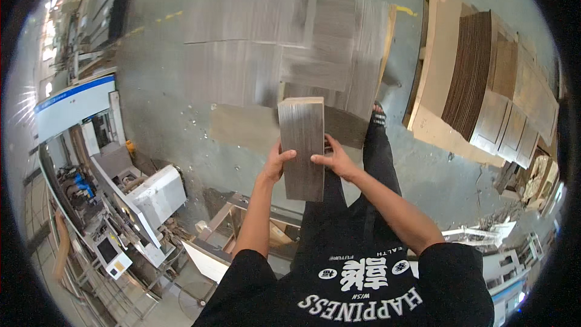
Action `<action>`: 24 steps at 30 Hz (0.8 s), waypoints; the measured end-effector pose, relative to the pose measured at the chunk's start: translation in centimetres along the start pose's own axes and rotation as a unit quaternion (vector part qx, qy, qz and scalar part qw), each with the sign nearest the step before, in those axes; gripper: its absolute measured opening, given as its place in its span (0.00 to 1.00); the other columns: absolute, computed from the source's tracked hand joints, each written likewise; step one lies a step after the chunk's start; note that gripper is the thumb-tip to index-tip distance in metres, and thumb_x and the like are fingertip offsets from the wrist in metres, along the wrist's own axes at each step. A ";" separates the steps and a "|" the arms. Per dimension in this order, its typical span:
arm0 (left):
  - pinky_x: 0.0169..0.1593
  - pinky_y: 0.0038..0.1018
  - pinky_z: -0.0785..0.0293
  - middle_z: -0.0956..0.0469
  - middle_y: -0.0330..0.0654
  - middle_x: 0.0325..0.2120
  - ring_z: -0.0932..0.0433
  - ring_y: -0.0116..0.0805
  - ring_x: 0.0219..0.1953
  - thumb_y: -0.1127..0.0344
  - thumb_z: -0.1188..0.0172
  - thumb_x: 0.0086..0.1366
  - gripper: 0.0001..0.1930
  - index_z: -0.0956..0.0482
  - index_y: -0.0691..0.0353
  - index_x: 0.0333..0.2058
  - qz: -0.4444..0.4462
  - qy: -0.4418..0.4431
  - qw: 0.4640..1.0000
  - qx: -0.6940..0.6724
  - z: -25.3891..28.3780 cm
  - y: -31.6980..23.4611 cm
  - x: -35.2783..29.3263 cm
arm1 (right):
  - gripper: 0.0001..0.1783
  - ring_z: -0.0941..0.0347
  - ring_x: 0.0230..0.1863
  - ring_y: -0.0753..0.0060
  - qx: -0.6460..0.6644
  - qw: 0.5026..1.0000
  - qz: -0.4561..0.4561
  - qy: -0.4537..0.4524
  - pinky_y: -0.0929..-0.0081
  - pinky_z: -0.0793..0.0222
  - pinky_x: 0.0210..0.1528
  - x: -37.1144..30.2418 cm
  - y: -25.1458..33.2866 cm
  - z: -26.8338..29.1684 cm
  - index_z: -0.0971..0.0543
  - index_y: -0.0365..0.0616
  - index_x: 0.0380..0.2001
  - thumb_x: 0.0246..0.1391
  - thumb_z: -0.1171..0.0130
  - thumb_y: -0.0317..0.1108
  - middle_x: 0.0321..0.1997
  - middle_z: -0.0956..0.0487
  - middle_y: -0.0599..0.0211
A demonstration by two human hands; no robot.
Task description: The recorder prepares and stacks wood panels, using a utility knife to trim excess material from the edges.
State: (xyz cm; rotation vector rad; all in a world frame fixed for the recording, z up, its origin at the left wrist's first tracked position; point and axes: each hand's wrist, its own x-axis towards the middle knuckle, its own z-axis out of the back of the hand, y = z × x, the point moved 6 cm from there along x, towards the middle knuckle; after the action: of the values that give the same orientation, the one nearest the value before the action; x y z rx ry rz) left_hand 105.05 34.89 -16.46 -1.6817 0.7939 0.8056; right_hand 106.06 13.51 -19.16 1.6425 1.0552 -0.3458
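I see white lettering [363,274] and round badges [400,267] on the black shirt [272,300]; the blue strip [78,92] bears marks too faint to read

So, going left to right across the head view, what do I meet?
Blue-edged panel → white box → left hand → grey wood piece → right hand → brown stack.

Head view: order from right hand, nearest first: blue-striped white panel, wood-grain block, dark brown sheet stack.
From the right hand:
1. Wood-grain block: in its grip, just to its left.
2. Dark brown sheet stack: off to the upper right.
3. Blue-striped white panel: far left of the picture.
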 end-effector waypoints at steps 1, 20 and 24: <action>0.72 0.41 0.36 0.29 0.50 0.66 0.30 0.46 0.68 0.51 0.21 0.52 0.55 0.40 0.69 0.73 0.009 0.006 1.000 -0.012 0.3 1.0 1.4 | 0.66 0.34 0.72 0.45 -0.036 0.999 0.003 0.000 0.52 0.39 0.74 1.5 -0.6 1.0 0.43 0.29 0.76 0.47 0.19 0.58 0.73 0.35 0.38; 0.73 0.49 0.36 0.28 0.46 0.64 0.30 0.50 0.67 0.50 0.25 0.59 0.44 0.34 0.62 0.69 -0.070 -0.071 0.878 -0.469 1.2 23.1 26.0 | 0.60 0.31 0.71 0.38 -0.448 0.893 -0.050 0.007 0.55 0.35 0.72 22.3 -6.2 12.0 0.30 0.26 0.68 0.51 0.30 0.71 0.71 0.28 0.35; 0.72 0.46 0.35 0.26 0.45 0.62 0.29 0.48 0.65 0.52 0.25 0.61 0.40 0.31 0.62 0.66 -0.142 -0.116 0.869 -0.460 4.0 21.8 28.9 | 0.60 0.39 0.78 0.43 -0.291 0.939 -0.003 -0.186 0.55 0.44 0.78 18.7 -7.7 16.6 0.36 0.29 0.73 0.55 0.32 0.70 0.78 0.36 0.37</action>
State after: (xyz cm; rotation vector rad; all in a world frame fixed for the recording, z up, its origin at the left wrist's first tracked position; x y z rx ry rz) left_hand 102.53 30.79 -52.57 -2.3844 -0.0778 1.2513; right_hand 115.31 7.31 -42.79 0.9934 0.7744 -0.2964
